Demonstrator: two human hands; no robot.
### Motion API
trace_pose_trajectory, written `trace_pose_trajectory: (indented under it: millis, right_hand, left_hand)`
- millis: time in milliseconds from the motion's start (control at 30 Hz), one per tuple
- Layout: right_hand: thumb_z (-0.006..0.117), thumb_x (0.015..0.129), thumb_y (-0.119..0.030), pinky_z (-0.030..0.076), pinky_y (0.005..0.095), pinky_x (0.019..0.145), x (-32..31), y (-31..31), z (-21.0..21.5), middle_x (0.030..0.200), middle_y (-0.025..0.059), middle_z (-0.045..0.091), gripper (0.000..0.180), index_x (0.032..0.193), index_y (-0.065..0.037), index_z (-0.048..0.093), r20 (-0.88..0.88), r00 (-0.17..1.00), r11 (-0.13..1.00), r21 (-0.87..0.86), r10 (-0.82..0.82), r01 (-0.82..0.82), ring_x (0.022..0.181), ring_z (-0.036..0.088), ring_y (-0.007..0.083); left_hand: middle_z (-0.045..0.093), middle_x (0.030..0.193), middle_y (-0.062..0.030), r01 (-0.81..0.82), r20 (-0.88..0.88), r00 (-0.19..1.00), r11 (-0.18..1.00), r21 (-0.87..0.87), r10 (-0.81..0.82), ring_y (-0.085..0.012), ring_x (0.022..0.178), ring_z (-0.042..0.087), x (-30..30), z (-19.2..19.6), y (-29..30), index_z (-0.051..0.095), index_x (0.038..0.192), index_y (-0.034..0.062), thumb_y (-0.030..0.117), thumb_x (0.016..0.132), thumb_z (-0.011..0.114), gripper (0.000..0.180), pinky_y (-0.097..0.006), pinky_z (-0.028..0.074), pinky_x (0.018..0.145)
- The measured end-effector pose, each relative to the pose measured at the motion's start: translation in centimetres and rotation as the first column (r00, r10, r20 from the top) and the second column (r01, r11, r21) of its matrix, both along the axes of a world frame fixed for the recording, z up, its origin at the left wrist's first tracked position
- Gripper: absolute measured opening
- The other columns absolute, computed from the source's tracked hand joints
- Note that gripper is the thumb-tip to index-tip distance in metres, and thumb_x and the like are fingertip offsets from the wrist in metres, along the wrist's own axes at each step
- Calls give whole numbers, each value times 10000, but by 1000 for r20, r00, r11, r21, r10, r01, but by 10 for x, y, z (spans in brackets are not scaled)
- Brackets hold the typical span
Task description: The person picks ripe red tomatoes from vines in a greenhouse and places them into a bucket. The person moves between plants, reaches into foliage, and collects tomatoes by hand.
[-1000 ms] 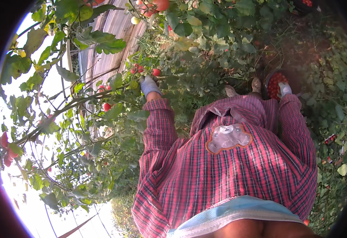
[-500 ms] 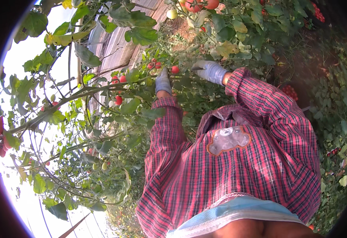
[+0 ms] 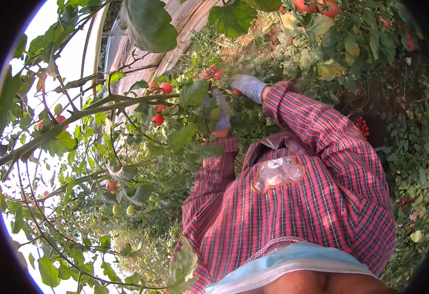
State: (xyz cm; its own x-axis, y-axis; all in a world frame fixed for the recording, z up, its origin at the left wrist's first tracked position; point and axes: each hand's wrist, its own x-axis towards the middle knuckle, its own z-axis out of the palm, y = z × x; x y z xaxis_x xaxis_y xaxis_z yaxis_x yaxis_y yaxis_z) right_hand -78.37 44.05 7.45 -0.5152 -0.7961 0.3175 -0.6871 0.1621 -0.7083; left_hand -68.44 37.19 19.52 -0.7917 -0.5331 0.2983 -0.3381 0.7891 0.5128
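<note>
My right hand (image 3: 250, 87), in a pale grey-blue glove, reaches in from the right among the tomato plants. Its fingers curl over a small red tomato (image 3: 237, 92), whose lower part shows beneath them. My left hand (image 3: 221, 111), gloved alike, is raised just left of it. Leaves cover part of that hand, and its fingers are hidden or blurred. Just above and between the hands hangs a cluster of small red tomatoes (image 3: 213, 72). More red tomatoes (image 3: 158, 119) hang on the stem to the left of my left hand.
A thick tomato stem (image 3: 84, 111) runs from the left edge toward my left hand. Large leaves (image 3: 148, 27) hang close at the top. Larger red tomatoes (image 3: 328, 7) grow at upper right. A heap of small red tomatoes (image 3: 361, 127) lies low, right of my right arm.
My right hand has moved left onto the tomato between the hands. My left hand now sits lower, behind leaves. The whole view has shifted, bringing the left stem closer.
</note>
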Motion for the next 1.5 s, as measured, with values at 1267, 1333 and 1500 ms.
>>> trace_pose_trajectory:
  millis: [1267,1333,1500]
  right_hand:
    - [651,754,-191,554,377,670,29,20,0,921,102,662,311,1047,-87,665,866,484,988,154,-127,-16,805,645,262]
    - [645,774,-198,560,363,621,34,25,-5,910,64,641,337,1095,-97,637,960,275,999,33,-41,34,781,632,217]
    - [633,767,-236,555,376,664,38,29,4,939,89,649,380,1122,-100,625,976,213,994,-32,53,-100,812,635,229]
  left_hand:
    - [564,886,-100,182,281,956,916,-358,-80,-306,815,575,16,10,-15,638,918,145,86,765,622,165,-413,470,707]
    - [564,884,-100,199,280,955,910,-363,-97,-304,814,574,19,11,-14,637,918,144,87,766,621,163,-411,469,706]
    - [564,879,-99,221,284,951,906,-361,-119,-301,812,573,23,11,-14,636,917,143,88,770,618,158,-409,469,705]
